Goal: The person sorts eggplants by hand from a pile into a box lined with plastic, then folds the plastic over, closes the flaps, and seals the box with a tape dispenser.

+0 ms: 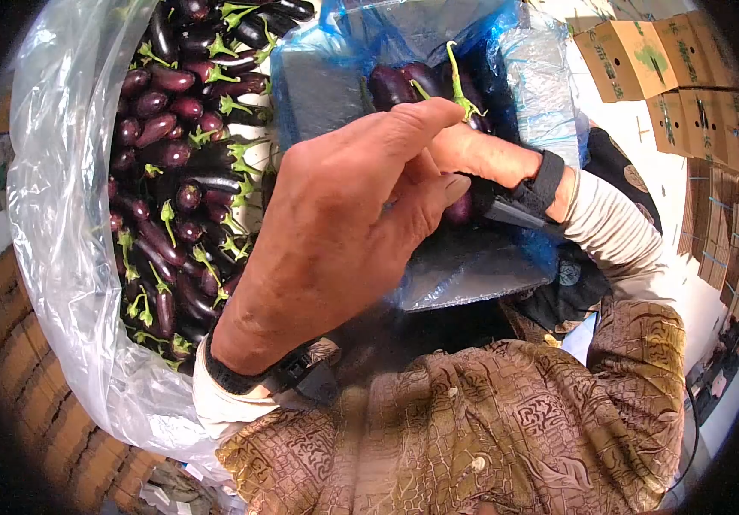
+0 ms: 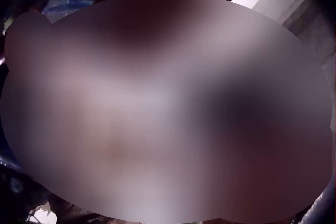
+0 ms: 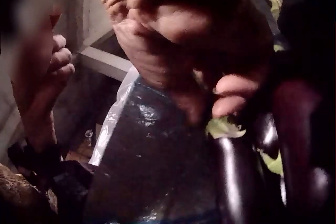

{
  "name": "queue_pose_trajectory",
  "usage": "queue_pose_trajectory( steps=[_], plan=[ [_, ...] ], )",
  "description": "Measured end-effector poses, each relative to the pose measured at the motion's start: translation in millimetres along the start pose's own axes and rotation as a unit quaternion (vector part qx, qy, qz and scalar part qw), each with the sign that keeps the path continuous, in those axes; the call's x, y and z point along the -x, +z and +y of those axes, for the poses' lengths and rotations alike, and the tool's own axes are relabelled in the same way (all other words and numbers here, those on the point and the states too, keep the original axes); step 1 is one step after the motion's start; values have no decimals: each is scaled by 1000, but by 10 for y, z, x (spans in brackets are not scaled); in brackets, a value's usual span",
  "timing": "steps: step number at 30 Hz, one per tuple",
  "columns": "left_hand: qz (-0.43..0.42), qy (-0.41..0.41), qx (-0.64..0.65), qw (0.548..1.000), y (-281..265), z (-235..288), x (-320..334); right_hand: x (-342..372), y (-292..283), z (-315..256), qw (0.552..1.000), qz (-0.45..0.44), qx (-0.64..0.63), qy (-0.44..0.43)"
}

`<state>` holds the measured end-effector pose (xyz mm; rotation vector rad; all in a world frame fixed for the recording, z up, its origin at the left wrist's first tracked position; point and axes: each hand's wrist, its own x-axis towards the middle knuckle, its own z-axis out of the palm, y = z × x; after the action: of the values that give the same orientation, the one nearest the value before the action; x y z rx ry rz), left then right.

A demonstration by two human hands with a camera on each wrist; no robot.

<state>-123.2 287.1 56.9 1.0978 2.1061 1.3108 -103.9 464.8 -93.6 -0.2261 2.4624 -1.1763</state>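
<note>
In the head view my left hand (image 1: 335, 197) is raised close to the camera, its fingers loosely bent and nothing visible between finger and thumb. It covers most of my right hand (image 1: 485, 156), which is lower, over the lined box. The right wrist view shows the right hand's fingers (image 3: 236, 88) curled at the green cap of a dark, glossy eggplant (image 3: 231, 176), gripping its stem end. More eggplants (image 1: 391, 88) lie in the box beside it, one with a long green stem (image 1: 458, 81). A large blur fills the left wrist view.
A big clear plastic bag (image 1: 56, 172) on the left surrounds a heap of eggplants (image 1: 163, 103). Blue plastic film (image 1: 421, 26) lines the box, its near flap (image 1: 481, 270) folded toward my body. Cardboard boxes (image 1: 627, 60) stand at the right.
</note>
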Motion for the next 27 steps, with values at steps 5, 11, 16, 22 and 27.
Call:
queue_pose_trajectory(
  steps=[5,11,16,22,27],
  plan=[
    [8,10,-14,1000,-60,21,10,195,-204,-76,994,-62,-83,-24],
    [1,29,5,1000,-49,13,30,299,-533,-48,998,-52,-18,38],
    [-21,31,0,999,-7,12,-28,149,-128,287,995,44,89,-1],
    [-18,11,-7,1000,-7,-9,-26,141,-164,130,988,-15,129,80],
    [-33,-3,-1,999,-41,-42,-34,221,-222,338,982,107,156,-1]
  ],
)
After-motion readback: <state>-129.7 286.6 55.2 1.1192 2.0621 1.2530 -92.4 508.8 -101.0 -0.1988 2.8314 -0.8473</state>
